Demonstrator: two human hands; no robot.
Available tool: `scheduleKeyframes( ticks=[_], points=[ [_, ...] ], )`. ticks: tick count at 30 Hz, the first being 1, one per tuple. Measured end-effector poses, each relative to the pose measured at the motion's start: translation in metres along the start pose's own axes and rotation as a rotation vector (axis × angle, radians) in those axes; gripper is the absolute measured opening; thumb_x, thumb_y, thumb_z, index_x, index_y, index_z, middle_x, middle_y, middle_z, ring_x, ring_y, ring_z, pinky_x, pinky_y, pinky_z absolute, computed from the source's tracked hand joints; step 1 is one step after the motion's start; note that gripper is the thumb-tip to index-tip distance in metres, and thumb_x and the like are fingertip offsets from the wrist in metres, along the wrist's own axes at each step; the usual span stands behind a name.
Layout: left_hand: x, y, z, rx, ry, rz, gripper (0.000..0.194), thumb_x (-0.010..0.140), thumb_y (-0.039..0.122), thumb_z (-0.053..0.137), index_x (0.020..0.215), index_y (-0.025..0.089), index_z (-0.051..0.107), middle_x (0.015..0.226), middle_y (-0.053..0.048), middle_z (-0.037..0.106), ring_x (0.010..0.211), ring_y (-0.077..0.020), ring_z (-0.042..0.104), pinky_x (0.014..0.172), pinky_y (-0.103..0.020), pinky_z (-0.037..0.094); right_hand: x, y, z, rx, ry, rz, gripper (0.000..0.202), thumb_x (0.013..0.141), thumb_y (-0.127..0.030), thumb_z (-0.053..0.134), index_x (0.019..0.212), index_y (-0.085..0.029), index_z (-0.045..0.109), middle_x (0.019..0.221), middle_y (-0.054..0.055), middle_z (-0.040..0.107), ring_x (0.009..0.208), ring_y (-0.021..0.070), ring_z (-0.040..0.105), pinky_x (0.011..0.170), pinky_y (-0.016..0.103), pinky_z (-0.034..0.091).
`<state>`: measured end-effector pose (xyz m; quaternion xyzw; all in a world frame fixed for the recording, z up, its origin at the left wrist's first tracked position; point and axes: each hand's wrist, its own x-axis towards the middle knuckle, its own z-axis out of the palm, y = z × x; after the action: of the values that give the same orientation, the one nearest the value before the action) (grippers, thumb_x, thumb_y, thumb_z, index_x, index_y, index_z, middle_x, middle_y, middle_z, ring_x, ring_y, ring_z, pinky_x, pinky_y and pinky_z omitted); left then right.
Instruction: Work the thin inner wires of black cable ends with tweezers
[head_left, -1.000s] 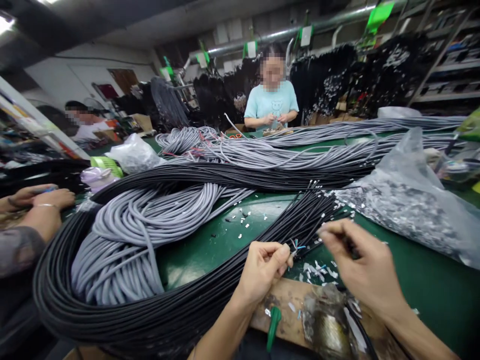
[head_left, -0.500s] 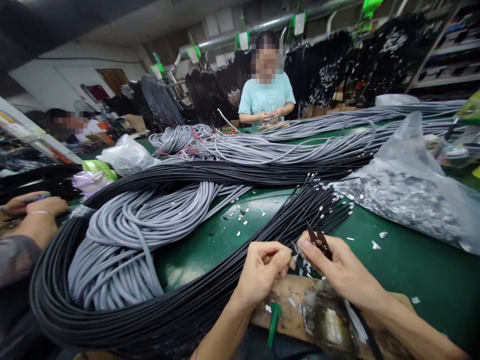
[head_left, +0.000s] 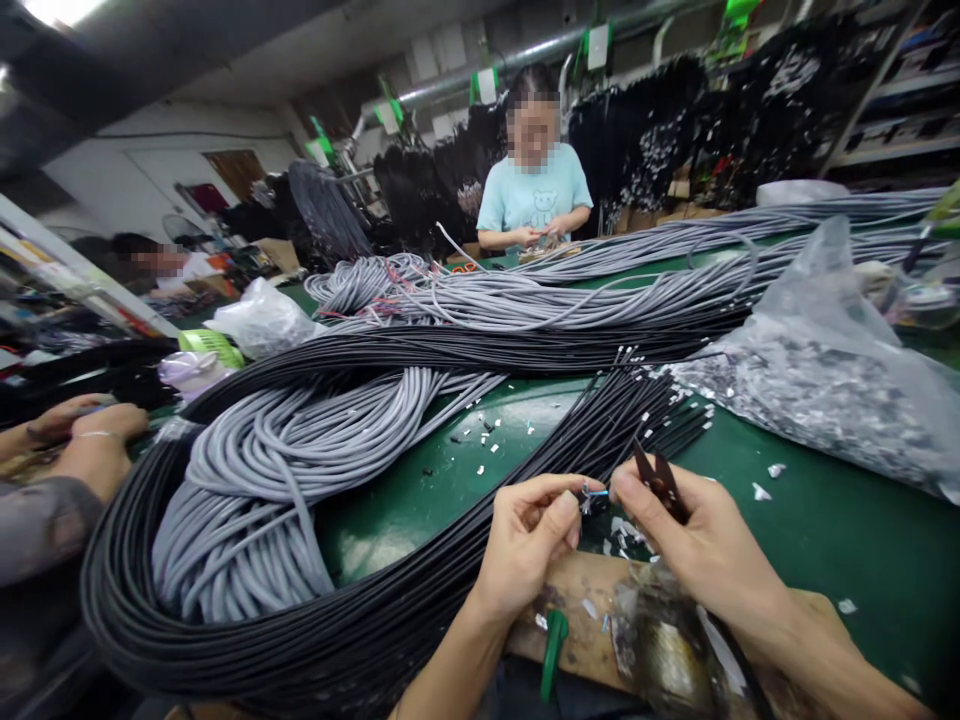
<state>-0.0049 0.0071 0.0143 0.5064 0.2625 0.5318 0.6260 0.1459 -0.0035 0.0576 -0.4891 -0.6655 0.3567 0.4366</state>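
Head view, lower centre: the left hand (head_left: 529, 540) pinched a black cable's end (head_left: 590, 497); the right hand (head_left: 694, 545) clasped dark snips (head_left: 658, 478).

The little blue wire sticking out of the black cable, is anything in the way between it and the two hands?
Nothing visible is in the way. The left hand pinches the black cable end, and the blue wire pokes out into the small gap toward the right hand, whose fingertips are right at it. That hand also holds dark snips, pointing up and away.
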Motion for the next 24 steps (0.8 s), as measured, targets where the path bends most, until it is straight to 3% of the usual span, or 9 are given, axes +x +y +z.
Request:
scheduleKeyframes(
  ticks=[4, 7, 11, 14, 18, 24],
  points=[
    [0.000, -0.001, 0.000, -0.062, 0.046, 0.002, 0.032, 0.082, 0.037, 0.059, 0.097, 0.011, 0.068, 0.052, 0.002, 0.048, 0.037, -0.0009, 0.028, 0.036, -0.017, 0.019, -0.003, 0.000, 0.000, 0.061, -0.066, 0.051, 0.031, 0.091, -0.046, 0.040, 0.080, -0.019, 0.049, 0.060, -0.003, 0.044, 0.043, 0.0065, 0.034, 0.037, 0.018, 0.028],
    [0.000, -0.001, 0.000, -0.099, 0.079, 0.022, 0.029, 0.082, 0.036, 0.059, 0.095, 0.012, 0.069, 0.052, 0.002, 0.048, 0.037, -0.0001, 0.027, 0.036, -0.016, 0.018, -0.008, 0.000, 0.000, 0.067, -0.155, 0.105, 0.032, 0.093, -0.044, 0.036, 0.077, -0.019, 0.047, 0.060, -0.002, 0.049, 0.041, 0.0056, 0.036, 0.036, 0.017, 0.029],
    [0.000, -0.003, 0.000, -0.117, 0.100, 0.045, 0.029, 0.081, 0.037, 0.060, 0.093, 0.012, 0.070, 0.052, 0.002, 0.049, 0.037, -0.0001, 0.028, 0.036, -0.016, 0.018, -0.011, -0.001, 0.002, 0.188, -0.339, 0.218, 0.035, 0.092, -0.047, 0.035, 0.076, -0.018, 0.045, 0.055, -0.003, 0.050, 0.034, 0.0027, 0.032, 0.031, 0.016, 0.019],
    [0.001, -0.005, 0.000, -0.119, 0.112, 0.058, 0.029, 0.081, 0.036, 0.060, 0.093, 0.012, 0.070, 0.052, 0.001, 0.049, 0.037, -0.0004, 0.029, 0.036, -0.016, 0.019, -0.012, -0.002, 0.004, 0.278, -0.445, 0.289, 0.033, 0.092, -0.048, 0.035, 0.086, -0.018, 0.045, 0.055, -0.005, 0.051, 0.031, 0.0005, 0.029, 0.029, 0.013, 0.016],
    [0.001, -0.005, 0.000, -0.118, 0.112, 0.065, 0.029, 0.080, 0.036, 0.061, 0.092, 0.011, 0.070, 0.051, 0.001, 0.049, 0.036, -0.0007, 0.029, 0.035, -0.016, 0.019, -0.011, -0.001, 0.005, 0.322, -0.483, 0.347, 0.036, 0.091, -0.051, 0.033, 0.095, -0.017, 0.046, 0.056, -0.005, 0.052, 0.029, -0.0004, 0.028, 0.028, 0.011, 0.016],
    [0.000, -0.004, 0.002, -0.121, 0.101, 0.090, 0.026, 0.081, 0.035, 0.061, 0.091, 0.013, 0.071, 0.051, 0.001, 0.051, 0.036, -0.0005, 0.030, 0.035, -0.015, 0.020, -0.011, -0.001, 0.007, 0.326, -0.479, 0.348, 0.039, 0.088, -0.055, 0.035, 0.092, -0.018, 0.047, 0.054, -0.005, 0.051, 0.028, -0.0001, 0.028, 0.028, 0.011, 0.015]
  ],
)
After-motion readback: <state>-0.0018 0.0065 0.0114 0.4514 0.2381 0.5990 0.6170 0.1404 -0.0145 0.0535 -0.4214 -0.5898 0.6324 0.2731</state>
